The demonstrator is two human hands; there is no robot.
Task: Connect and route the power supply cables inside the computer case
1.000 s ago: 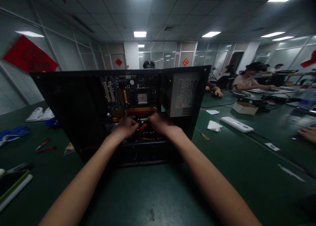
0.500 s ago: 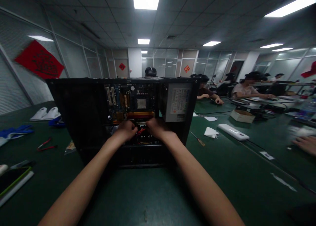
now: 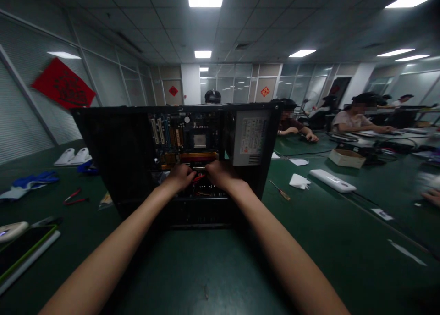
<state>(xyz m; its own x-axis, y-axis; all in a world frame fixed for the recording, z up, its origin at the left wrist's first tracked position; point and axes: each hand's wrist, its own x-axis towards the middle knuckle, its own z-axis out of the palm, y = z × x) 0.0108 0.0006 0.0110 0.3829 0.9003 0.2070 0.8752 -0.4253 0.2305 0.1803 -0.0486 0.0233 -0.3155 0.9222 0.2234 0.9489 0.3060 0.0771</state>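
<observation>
A black computer case (image 3: 120, 154) stands on the table with its side off, showing the motherboard (image 3: 192, 127) and the grey power supply (image 3: 252, 138). Both hands reach into its lower part, just below the orange and red memory slots (image 3: 199, 157). A short red cable (image 3: 199, 178) runs between them. My left hand (image 3: 179, 177) pinches the cable's left end, fingers closed. On the other side, my right hand (image 3: 222, 174) is closed around its right end. The fingertips and whatever connector they touch are partly hidden.
Red-handled pliers (image 3: 76, 198) and blue gloves (image 3: 36, 182) lie left. To the right are a screwdriver (image 3: 280, 191), a crumpled white glove (image 3: 299, 181), a white power strip (image 3: 332, 180) and an open carton (image 3: 346, 158). Several people sit beyond.
The view has shifted slightly, so the scene sits a little further right. Both hands stay at nearly the same spot in the case, the red cable still between them.
</observation>
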